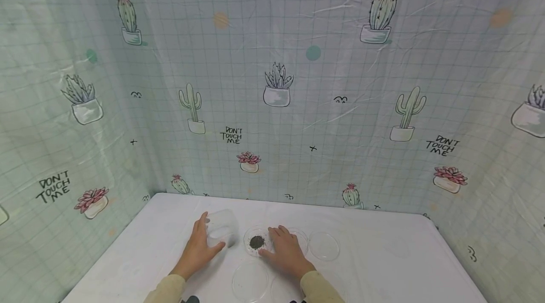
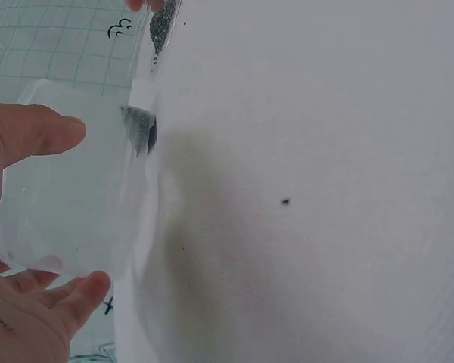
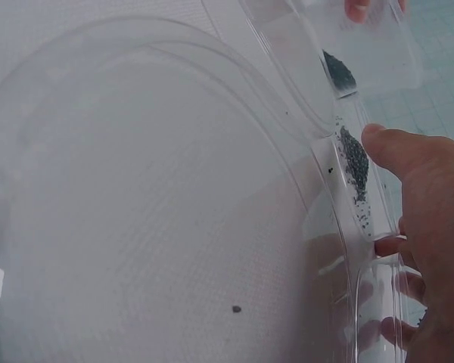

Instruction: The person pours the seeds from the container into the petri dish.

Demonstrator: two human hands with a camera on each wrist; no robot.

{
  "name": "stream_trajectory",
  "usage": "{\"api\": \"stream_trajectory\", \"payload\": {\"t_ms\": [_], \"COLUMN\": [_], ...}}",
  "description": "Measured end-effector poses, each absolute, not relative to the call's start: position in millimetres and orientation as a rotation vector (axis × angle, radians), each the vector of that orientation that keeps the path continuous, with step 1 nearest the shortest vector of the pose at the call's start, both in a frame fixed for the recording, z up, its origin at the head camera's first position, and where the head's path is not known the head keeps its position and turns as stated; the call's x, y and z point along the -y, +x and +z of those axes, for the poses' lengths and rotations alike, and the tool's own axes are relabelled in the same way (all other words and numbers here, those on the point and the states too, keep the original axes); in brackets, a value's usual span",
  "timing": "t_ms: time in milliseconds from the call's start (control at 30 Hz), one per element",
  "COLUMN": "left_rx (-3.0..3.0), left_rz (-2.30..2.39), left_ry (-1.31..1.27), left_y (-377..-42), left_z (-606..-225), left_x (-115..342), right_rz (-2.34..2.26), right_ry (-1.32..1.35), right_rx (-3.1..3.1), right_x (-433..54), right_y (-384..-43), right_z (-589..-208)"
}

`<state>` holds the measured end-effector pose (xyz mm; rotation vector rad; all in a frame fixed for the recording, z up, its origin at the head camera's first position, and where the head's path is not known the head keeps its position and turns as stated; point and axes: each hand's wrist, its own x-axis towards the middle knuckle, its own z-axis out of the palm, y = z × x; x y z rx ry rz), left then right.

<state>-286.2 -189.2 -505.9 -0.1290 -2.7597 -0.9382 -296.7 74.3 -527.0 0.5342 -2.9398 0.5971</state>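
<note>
My left hand (image 1: 200,246) holds a clear plastic container (image 1: 223,227), tilted on the white table; the thumb lies on one side and the fingers on the other. Dark granules (image 2: 139,130) sit at the container's lower edge in the left wrist view. To its right stands a clear petri dish (image 1: 249,250) with a small heap of dark granules (image 1: 257,242) in its middle. My right hand (image 1: 287,251) grips this dish's right side, thumb at the near rim and fingers at the far rim. In the right wrist view, loose grains surround the heap (image 3: 354,159).
More clear dishes stand close by: one (image 1: 324,246) right of my right hand, one (image 1: 303,237) partly behind it, and one (image 1: 250,283) nearer me. A stray dark grain (image 2: 285,202) shows in the left wrist view. Cactus-print cloth (image 1: 276,151) walls the table's back and sides.
</note>
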Motion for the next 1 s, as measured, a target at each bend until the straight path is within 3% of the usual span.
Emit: {"api": "stream_trajectory", "payload": {"t_ms": [1000], "left_rx": [2.703], "left_rz": [-0.755], "left_ry": [-0.254], "left_y": [-278.6], "left_z": [-492.5], "left_x": [192.3], "right_rz": [0.604], "right_ry": [0.534], "right_rx": [2.938], "right_x": [-74.9], "right_y": [-295.5], "right_z": [-525.2]}}
